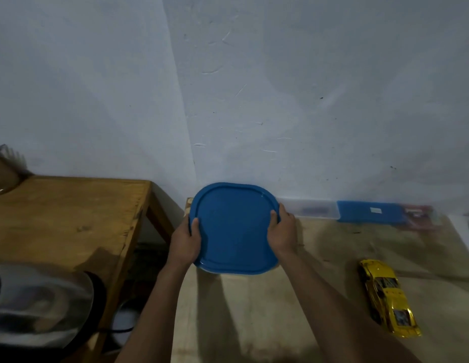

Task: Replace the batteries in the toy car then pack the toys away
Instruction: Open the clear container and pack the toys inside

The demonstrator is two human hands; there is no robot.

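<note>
A square blue lid (233,229) with rounded corners covers a container at the back of the light table (267,310), close to the wall. My left hand (186,242) grips the lid's left edge and my right hand (283,231) grips its right edge, thumbs on top. The container under the lid is almost fully hidden. A shiny yellow toy car (388,297) lies on the table at the right, well apart from both hands.
A long clear box with a blue lid (369,212) lies against the wall at the back right. To the left stands a brown wooden table (71,221), separated by a gap, with a metal bowl-like object (39,302) at its near end.
</note>
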